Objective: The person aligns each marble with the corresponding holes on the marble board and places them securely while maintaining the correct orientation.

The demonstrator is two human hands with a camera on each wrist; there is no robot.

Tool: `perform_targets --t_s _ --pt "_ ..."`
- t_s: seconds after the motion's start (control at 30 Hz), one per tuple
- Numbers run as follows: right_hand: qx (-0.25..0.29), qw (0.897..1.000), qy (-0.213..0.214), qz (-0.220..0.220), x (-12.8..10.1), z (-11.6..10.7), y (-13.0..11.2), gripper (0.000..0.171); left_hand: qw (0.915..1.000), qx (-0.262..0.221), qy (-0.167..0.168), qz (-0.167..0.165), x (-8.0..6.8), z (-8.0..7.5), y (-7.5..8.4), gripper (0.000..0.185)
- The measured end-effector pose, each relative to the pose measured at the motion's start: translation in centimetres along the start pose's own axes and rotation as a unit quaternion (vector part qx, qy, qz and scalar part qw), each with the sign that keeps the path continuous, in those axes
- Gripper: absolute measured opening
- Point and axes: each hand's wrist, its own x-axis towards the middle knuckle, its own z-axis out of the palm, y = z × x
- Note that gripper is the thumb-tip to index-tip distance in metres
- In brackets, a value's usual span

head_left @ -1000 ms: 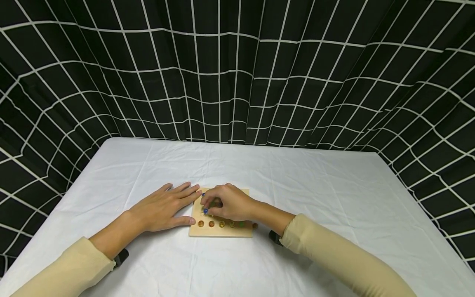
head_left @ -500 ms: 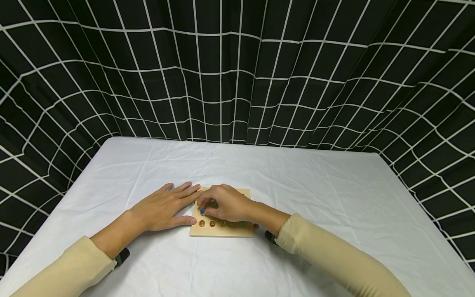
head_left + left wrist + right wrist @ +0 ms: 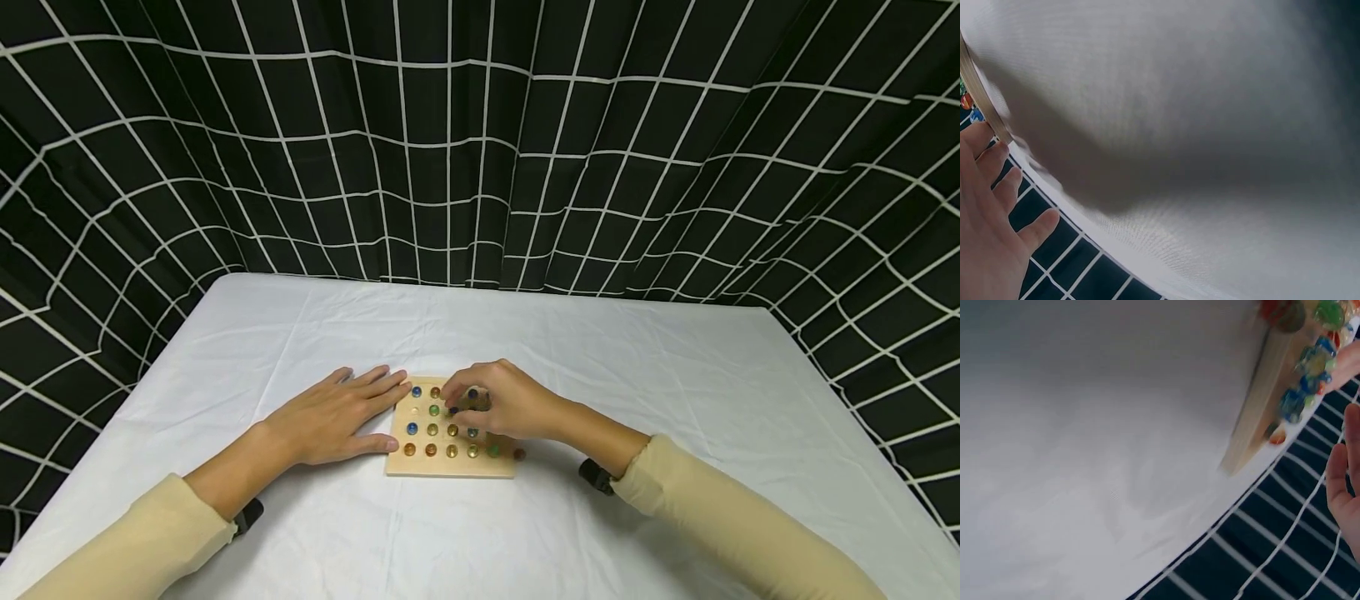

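Note:
A pale wooden board (image 3: 450, 468) holds rows of coloured glass marbles. My right hand (image 3: 517, 404) is over its right half, thumb and forefinger bent around a dark blue marble (image 3: 453, 410) in the second row from the back. Flat beside the board's left edge lies my left hand (image 3: 337, 421), its fingertips at the edge. Left of a green marble (image 3: 433, 410) is a bare hole (image 3: 415, 410); in front of that hole sits a blue marble (image 3: 412, 428). The right hand covers some marbles at the back right.
A reddish-brown marble (image 3: 520, 454) lies just off the board's right edge, on the white tablecloth (image 3: 630, 375). Behind the table hangs a black curtain (image 3: 480, 167) with a white grid. Both wrists carry dark devices, such as the right wrist device (image 3: 596, 475).
My right hand has let go of the blue marble at the board's left side, where it now sits, and moved right and slightly back to another blue one. The left hand stays in place.

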Motion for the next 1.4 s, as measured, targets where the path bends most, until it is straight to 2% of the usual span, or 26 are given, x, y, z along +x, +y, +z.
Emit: perform_targets --t_s 0.23,0.63,0.9,1.1,1.4 --pt "0.028 0.999 0.025 0.021 -3.3 -1.3 1.7 0.024 1.0000 0.002 0.000 -0.004 -0.1 -0.1 0.0 0.081" --pt "0.041 0.998 0.004 0.043 -6.7 -0.7 3.2 0.023 1.0000 -0.003 0.003 -0.007 -0.2 0.0 0.0 0.081" --pt "0.024 0.998 -0.012 0.056 -7.5 -0.6 3.2 0.023 1.0000 -0.005 0.004 -0.007 -0.1 0.1 0.0 0.081" --pt "0.012 0.999 -0.026 0.046 -7.9 -0.4 3.3 0.025 1.0000 -0.007 0.001 -0.007 0.0 0.1 0.0 0.082" --pt "-0.006 0.998 -0.024 0.051 -8.0 -0.3 3.5 0.025 0.9999 -0.012 -0.001 -0.008 0.1 0.0 0.2 0.081"
